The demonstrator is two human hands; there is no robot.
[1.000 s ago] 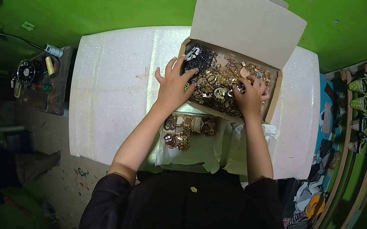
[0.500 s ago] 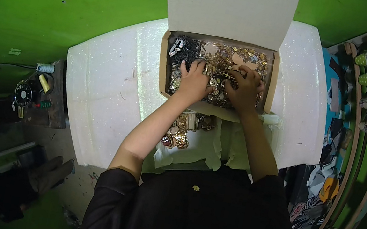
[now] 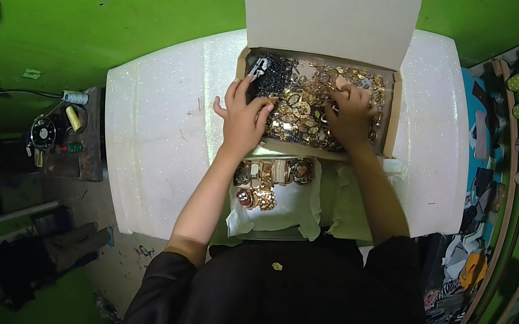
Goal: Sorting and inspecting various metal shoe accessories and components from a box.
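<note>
My left hand (image 3: 244,121) is at the near left corner of the open cardboard box (image 3: 392,119), its fingers spread; thumb and forefinger come close together over the contents, but I cannot tell whether they pinch anything. My right hand (image 3: 352,123) reaches inside with bent fingers, and what it may be gripping is hidden under it. Between my two hands lie the gold ornaments (image 3: 296,109), heaped in the box. Just beyond my left fingertips are black beads (image 3: 277,76) with a white piece (image 3: 260,65) among them. The lid (image 3: 330,15) stands up beyond both hands. Nearer me than my left hand, more gold trinkets (image 3: 262,194) sit on white wrapping (image 3: 284,220). The pale tabletop (image 3: 153,136) stretches out to its left.
</note>
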